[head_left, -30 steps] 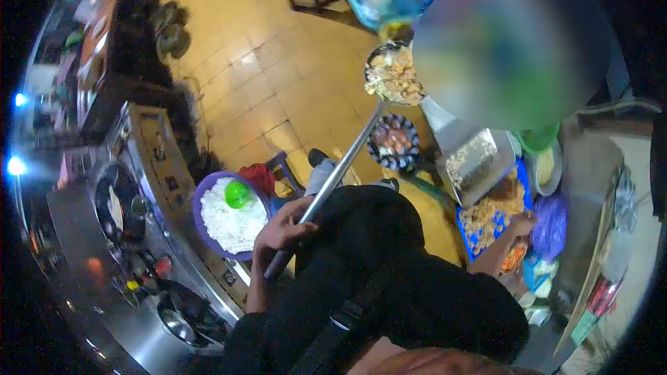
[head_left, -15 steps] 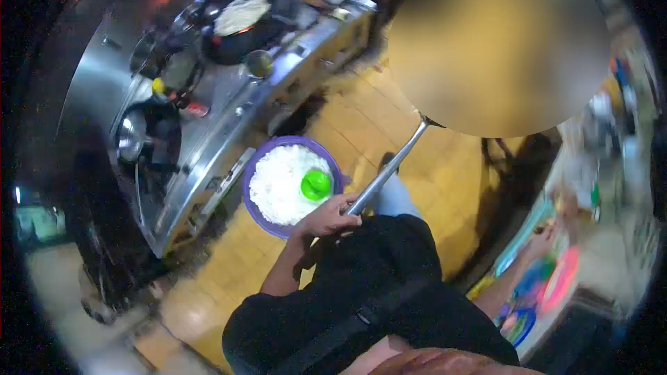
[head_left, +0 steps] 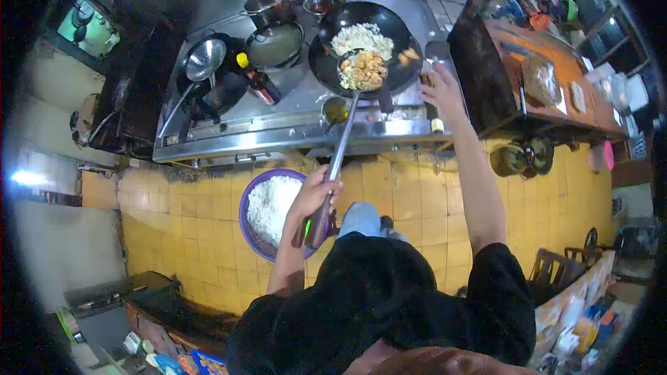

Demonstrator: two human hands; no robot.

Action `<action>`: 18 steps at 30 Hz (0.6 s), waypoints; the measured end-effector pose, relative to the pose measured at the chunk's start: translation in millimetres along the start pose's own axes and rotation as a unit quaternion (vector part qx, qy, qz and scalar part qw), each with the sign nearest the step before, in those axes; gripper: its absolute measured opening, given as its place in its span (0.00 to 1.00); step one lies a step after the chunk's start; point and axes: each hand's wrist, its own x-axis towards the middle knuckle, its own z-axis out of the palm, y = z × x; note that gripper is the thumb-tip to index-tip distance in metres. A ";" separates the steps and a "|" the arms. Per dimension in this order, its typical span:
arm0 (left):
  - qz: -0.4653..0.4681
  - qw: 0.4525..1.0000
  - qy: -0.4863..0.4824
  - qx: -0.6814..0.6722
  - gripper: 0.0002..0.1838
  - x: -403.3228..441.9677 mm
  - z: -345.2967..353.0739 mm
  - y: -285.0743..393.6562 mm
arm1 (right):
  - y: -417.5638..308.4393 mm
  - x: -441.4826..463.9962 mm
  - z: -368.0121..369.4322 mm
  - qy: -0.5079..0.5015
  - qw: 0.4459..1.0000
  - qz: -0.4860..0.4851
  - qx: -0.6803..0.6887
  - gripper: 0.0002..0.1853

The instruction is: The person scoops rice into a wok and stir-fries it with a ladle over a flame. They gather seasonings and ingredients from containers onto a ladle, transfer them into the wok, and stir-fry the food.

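My left hand [head_left: 316, 193] is closed around the wooden grip of a long metal-handled ladle [head_left: 340, 146]. Its head is over the black wok [head_left: 399, 24], heaped with golden-brown food pieces [head_left: 365, 69]. Chopped pale food [head_left: 361, 40] lies behind it in the wok, and a few loose pieces sit on the wok's right side. My right hand [head_left: 442, 94] reaches over the stove's right end, fingers apart, beside the wok and near a small dark container [head_left: 438, 50]. I see nothing held in it.
Below my left hand, a purple basket [head_left: 244, 219] of white rice stands on the yellow tiled floor. The steel stove [head_left: 278, 121] also bears pots, a second wok with a strainer [head_left: 206, 59], a sauce bottle [head_left: 262, 87] and a small cup [head_left: 335, 110]. A wooden table [head_left: 507, 38] adjoins on the right.
My view has turned to face the stove. The ladle now reaches the wok and carries food. My right hand has moved from the items on the side counter to the stove's right end.
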 end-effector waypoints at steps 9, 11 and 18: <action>0.055 0.974 0.077 0.204 0.15 252.1 7.2 64.5 | 36.8 -25.4 60.1 -0.185 0.932 0.311 -0.005 0.25; -0.029 0.990 -0.020 0.140 0.21 309.9 -0.2 53.7 | 21.3 -2.4 80.1 -0.135 0.919 0.333 0.164 0.13; 0.016 0.998 0.056 0.018 0.25 304.1 -15.5 39.9 | 128.6 109.2 -1.7 -0.088 0.923 0.033 -0.372 0.24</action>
